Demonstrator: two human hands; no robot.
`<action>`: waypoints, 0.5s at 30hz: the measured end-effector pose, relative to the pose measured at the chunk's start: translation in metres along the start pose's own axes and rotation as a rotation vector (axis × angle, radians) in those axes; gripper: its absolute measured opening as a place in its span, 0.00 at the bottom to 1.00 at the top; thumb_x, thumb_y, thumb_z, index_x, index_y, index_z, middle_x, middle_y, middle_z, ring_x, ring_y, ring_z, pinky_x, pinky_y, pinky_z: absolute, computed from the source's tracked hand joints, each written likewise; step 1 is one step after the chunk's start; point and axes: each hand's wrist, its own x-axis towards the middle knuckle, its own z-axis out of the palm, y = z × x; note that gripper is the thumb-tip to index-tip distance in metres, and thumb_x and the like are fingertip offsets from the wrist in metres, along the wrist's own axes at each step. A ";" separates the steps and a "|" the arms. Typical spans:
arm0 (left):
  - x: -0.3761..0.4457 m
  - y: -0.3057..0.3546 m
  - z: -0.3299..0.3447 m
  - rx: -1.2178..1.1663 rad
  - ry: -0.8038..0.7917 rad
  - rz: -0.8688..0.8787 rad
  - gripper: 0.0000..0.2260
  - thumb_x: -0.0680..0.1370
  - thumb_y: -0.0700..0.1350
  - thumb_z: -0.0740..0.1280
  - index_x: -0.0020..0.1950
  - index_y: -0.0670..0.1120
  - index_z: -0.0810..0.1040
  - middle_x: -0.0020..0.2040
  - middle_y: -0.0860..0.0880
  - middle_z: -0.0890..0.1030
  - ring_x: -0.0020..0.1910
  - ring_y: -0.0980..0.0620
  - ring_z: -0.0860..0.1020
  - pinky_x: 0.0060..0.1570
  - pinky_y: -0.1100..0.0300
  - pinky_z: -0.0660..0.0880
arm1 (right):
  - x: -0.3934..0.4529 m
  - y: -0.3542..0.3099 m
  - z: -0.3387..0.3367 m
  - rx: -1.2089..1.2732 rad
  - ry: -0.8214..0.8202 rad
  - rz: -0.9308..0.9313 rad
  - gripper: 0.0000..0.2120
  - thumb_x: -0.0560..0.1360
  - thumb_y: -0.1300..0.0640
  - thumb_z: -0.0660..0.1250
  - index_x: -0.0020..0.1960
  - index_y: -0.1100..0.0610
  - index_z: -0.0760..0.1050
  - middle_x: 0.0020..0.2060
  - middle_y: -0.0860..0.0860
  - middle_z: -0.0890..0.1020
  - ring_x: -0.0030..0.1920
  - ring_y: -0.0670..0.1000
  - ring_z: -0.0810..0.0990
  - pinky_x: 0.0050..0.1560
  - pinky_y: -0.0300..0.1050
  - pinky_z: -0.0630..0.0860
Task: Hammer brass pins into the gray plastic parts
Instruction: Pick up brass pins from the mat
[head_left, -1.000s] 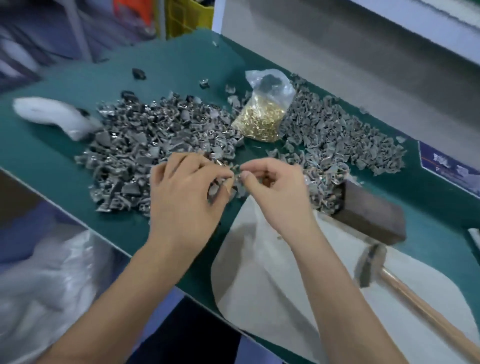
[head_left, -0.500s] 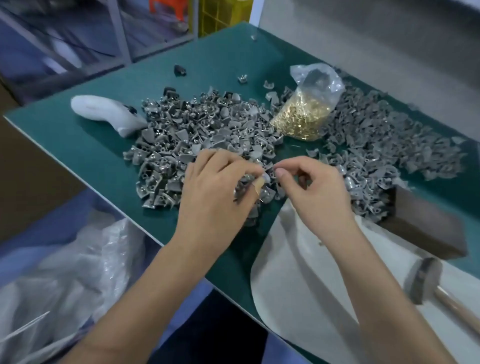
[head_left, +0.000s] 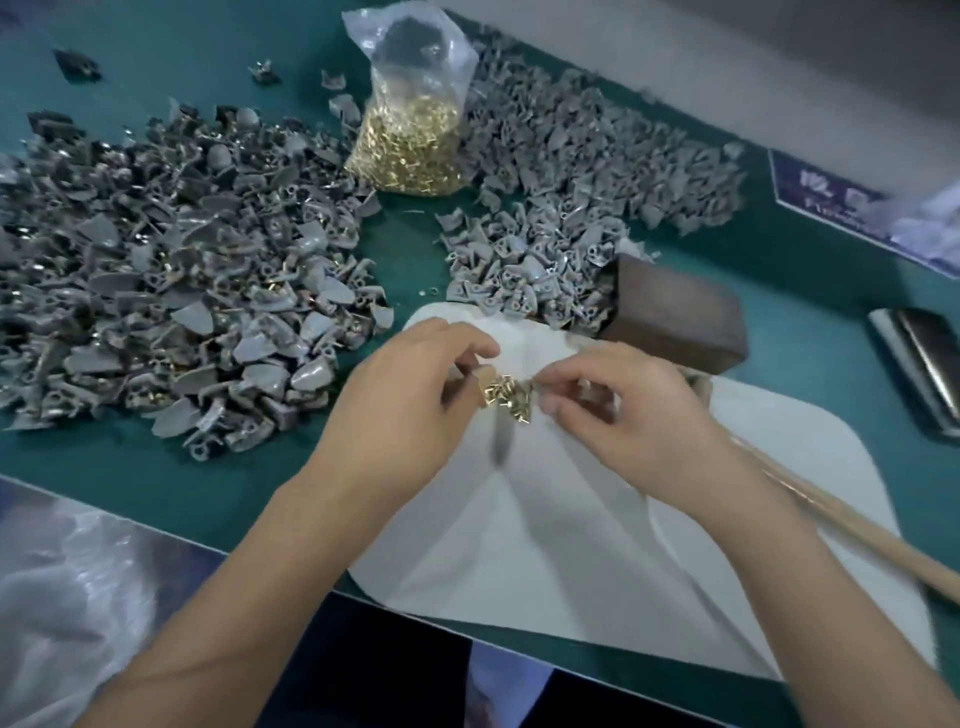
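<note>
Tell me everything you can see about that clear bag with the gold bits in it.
The clear plastic bag sits on the green table between two heaps of gray plastic parts. Its lower half bulges with small shiny brass pins; its crumpled top stands up, loosely open, something dark showing through it. Gray parts press against both sides. Neither hand touches it.

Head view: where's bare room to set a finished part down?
Free: the white mat below both hands, and the green table strip running between the left pile and right pile, below the pin bag. Crowded: both piles; wooden block and hammer handle right.
</note>
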 end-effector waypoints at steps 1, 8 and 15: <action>0.002 0.000 0.000 -0.006 0.001 -0.005 0.08 0.80 0.45 0.69 0.58 0.54 0.81 0.47 0.58 0.78 0.41 0.62 0.76 0.48 0.59 0.75 | -0.001 0.000 0.001 -0.011 0.011 -0.004 0.07 0.74 0.50 0.75 0.51 0.50 0.85 0.40 0.41 0.80 0.43 0.39 0.75 0.46 0.37 0.70; 0.009 0.000 0.000 0.023 0.008 -0.036 0.05 0.80 0.45 0.69 0.53 0.54 0.82 0.47 0.56 0.80 0.42 0.59 0.78 0.49 0.54 0.77 | 0.005 0.003 0.008 -0.148 0.027 -0.073 0.09 0.77 0.54 0.74 0.55 0.44 0.85 0.44 0.42 0.82 0.49 0.50 0.79 0.46 0.51 0.70; 0.030 0.009 0.001 0.120 0.025 -0.042 0.06 0.79 0.50 0.69 0.53 0.60 0.80 0.46 0.61 0.78 0.39 0.65 0.74 0.39 0.61 0.70 | 0.005 0.008 0.003 -0.185 0.050 -0.132 0.01 0.77 0.52 0.73 0.47 0.47 0.82 0.41 0.41 0.81 0.46 0.48 0.76 0.46 0.50 0.66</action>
